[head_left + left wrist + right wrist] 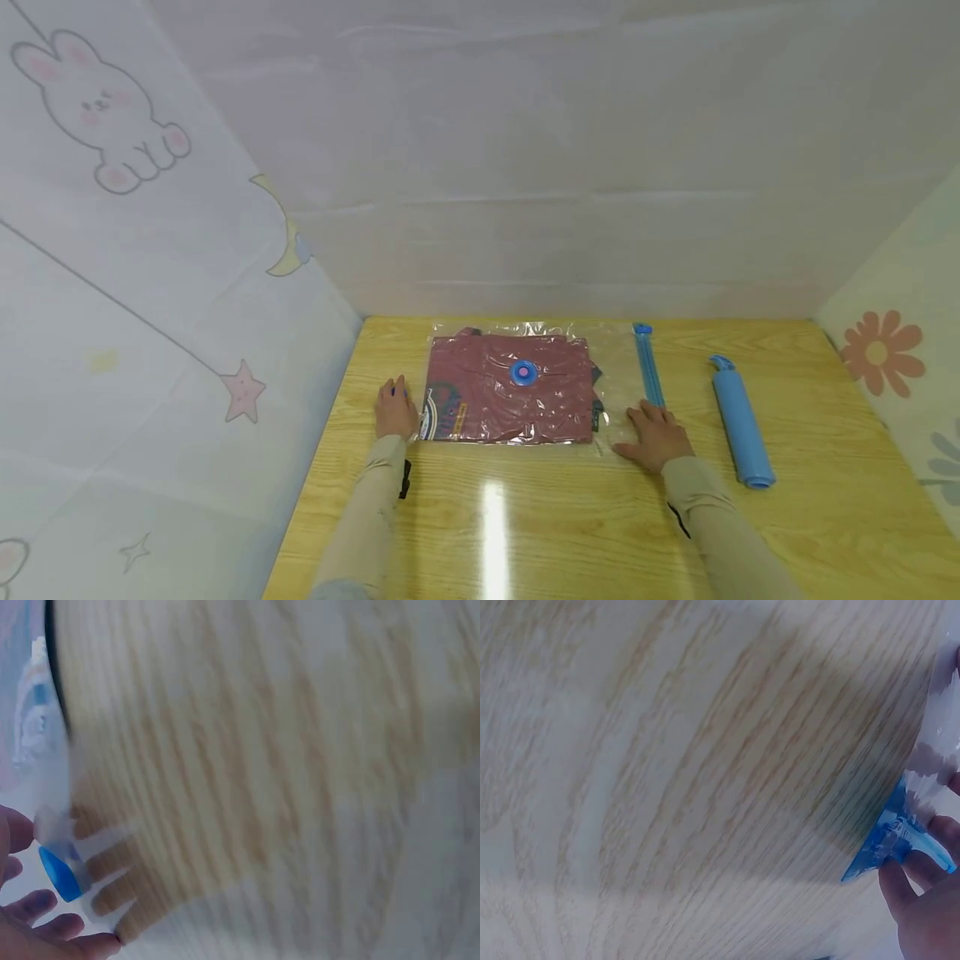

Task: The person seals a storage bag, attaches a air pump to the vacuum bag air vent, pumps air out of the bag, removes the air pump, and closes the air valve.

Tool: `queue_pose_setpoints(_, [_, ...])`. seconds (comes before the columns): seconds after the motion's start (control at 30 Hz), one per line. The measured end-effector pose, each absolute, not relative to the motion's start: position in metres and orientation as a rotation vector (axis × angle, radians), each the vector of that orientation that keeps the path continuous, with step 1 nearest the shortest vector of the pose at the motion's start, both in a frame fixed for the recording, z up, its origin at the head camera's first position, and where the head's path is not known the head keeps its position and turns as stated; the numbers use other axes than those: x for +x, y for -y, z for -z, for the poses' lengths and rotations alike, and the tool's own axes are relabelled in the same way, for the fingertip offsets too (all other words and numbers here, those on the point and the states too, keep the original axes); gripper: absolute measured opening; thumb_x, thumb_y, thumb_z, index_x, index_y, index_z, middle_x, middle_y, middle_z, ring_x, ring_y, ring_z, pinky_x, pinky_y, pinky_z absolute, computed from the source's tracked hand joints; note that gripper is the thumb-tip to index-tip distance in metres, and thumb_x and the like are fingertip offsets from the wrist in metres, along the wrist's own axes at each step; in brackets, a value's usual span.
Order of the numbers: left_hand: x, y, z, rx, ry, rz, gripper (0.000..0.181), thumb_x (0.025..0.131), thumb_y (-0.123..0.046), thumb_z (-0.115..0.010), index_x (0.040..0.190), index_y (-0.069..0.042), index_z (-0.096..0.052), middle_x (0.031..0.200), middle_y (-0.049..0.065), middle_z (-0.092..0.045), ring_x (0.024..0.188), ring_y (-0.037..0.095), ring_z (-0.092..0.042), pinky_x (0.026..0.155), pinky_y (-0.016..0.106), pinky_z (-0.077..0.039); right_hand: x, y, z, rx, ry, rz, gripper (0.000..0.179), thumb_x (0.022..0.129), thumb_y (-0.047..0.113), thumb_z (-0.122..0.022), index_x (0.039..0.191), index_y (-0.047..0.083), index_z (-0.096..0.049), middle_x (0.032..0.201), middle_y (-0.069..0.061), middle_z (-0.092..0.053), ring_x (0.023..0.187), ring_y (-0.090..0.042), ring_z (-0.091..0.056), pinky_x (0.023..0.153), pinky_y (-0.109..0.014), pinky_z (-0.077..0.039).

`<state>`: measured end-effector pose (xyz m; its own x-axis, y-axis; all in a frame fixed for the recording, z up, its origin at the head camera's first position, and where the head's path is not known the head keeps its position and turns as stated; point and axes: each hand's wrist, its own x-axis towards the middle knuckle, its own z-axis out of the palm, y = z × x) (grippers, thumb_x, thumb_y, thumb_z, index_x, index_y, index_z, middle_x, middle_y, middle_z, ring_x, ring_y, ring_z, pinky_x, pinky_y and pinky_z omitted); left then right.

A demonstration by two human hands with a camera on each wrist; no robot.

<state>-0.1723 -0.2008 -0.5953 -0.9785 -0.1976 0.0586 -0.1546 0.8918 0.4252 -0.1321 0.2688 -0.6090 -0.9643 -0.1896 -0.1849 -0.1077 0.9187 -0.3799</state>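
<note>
A clear vacuum storage bag lies flat on the table with a folded dark red garment inside. On top is a round blue valve with a pinkish centre. Beside the bag's left edge rests my left hand, its fingers spread around a round blue cap on the tabletop. My right hand touches the near right corner of the bag, fingers spread. In the right wrist view its fingertips lie at the end of the blue zip seal. A blue slider sits at the seal's far end.
A blue hand pump lies on the wooden table to the right of my right hand. White printed sheets hang behind the table and at both sides, close to its edges.
</note>
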Motion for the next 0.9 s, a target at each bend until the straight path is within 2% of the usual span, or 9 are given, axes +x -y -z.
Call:
queue_pose_setpoints(0.13, [-0.1701, 0.2051, 0.5955, 0.218, 2.988, 0.600, 0.040, 0.097, -0.007, -0.048, 0.137, -0.002, -0.049, 0.140, 0.031, -0.043, 0.128, 0.051, -0.042, 0.105, 0.061, -0.037, -0.1341, -0.2700, 0.6119, -0.228, -2.866, 0.544, 0.079, 0.081, 0.049, -0.070, 0.137, -0.002, -0.048, 0.147, -0.032, -0.033, 0.129, -0.059, -0.031, 0.092, -0.074, -0.036])
queue_pose_setpoints(0.37, [-0.1678, 0.2088, 0.5939, 0.191, 2.961, 0.468, 0.030, 0.097, -0.008, -0.052, 0.126, -0.005, -0.059, 0.130, 0.029, -0.053, 0.117, 0.047, -0.054, 0.086, 0.061, -0.051, -0.1334, -0.2690, 0.6078, -0.240, -2.872, 0.564, 0.079, 0.081, 0.048, -0.071, 0.136, -0.003, -0.049, 0.146, -0.034, -0.034, 0.126, -0.060, -0.033, 0.090, -0.073, -0.037])
queue_pose_setpoints(0.63, [-0.1675, 0.2113, 0.5914, 0.265, 3.024, 0.423, 0.025, 0.097, -0.011, -0.052, 0.120, -0.007, -0.061, 0.120, 0.024, -0.058, 0.104, 0.042, -0.060, 0.075, 0.057, -0.053, -0.1304, -0.2681, 0.6027, -0.221, -2.857, 0.601, 0.078, 0.081, 0.046, -0.071, 0.137, -0.003, -0.047, 0.147, -0.033, -0.033, 0.128, -0.060, -0.031, 0.093, -0.074, -0.035])
queue_pose_setpoints(0.9, [-0.1701, 0.2079, 0.5922, 0.341, 3.005, 0.418, 0.029, 0.094, -0.012, -0.058, 0.122, -0.003, -0.058, 0.114, 0.023, -0.059, 0.095, 0.041, -0.062, 0.071, 0.057, -0.053, -0.1291, -0.2684, 0.6072, -0.211, -2.862, 0.590, 0.079, 0.080, 0.047, -0.072, 0.137, -0.002, -0.048, 0.147, -0.033, -0.034, 0.128, -0.060, -0.032, 0.093, -0.073, -0.036])
